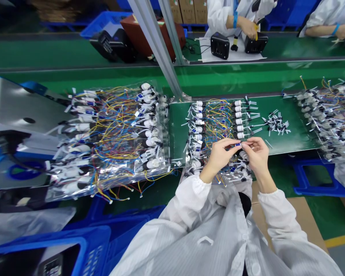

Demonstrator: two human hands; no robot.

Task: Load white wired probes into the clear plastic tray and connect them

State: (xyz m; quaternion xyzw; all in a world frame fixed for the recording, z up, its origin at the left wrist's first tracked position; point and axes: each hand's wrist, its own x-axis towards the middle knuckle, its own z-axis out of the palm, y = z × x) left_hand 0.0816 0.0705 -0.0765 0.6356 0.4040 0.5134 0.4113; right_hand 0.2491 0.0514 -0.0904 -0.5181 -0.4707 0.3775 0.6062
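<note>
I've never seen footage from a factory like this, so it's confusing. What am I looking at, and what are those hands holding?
This picture comes from a camera worn on a person's head, looking down at their own bare hands. The left hand and right hand pinch a small blue-labelled piece between them. The green work board carries rows of white-capped parts with coloured wires and a small pile of black-and-white pieces. Clear bags of similar wired parts lie beside it. Farther off, a co-worker's hand grips a black box.

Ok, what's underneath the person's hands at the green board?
Beneath the left hand and right hand lie coloured wires and white fittings in clear plastic film; whatever sits directly under the palms is covered.
</note>
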